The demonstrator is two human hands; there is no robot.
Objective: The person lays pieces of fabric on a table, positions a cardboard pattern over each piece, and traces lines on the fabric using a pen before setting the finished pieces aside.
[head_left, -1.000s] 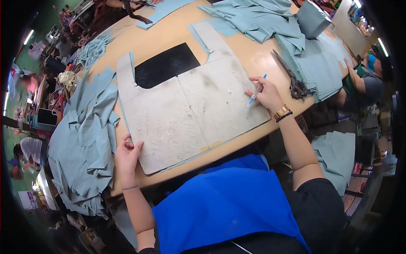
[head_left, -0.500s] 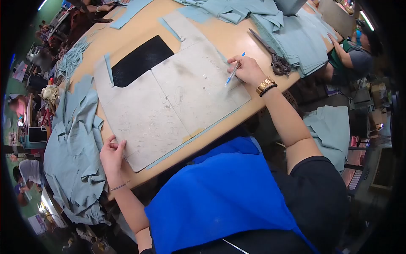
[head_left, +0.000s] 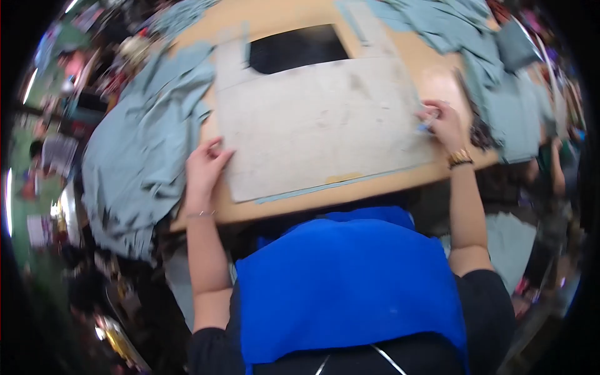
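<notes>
A pale, marked template board (head_left: 312, 125) lies over light blue-green fabric, whose edge shows along the board's near side. Beyond the board's middle, a black piece (head_left: 297, 49) fills the cut-out between its two arms. At the left edge is my left hand (head_left: 208, 169), fingers apart, thumb near the board. My right hand (head_left: 442, 125) is at the right edge, its fingers closed on a blue pen (head_left: 426, 122). Motion blurs the view, so the writing on the board cannot be read.
Crumpled blue-green fabric (head_left: 150, 137) hangs over the wooden table's (head_left: 300, 203) left side. At right are dark scissors (head_left: 480, 128), a fabric stack (head_left: 515, 119) and a blue-green block (head_left: 517, 47). A person's arm (head_left: 556, 165) shows at far right.
The camera view has turned, so the board now looks squarer to me and sits farther right. The pen has tilted in my right hand. My left hand stays by the left edge.
</notes>
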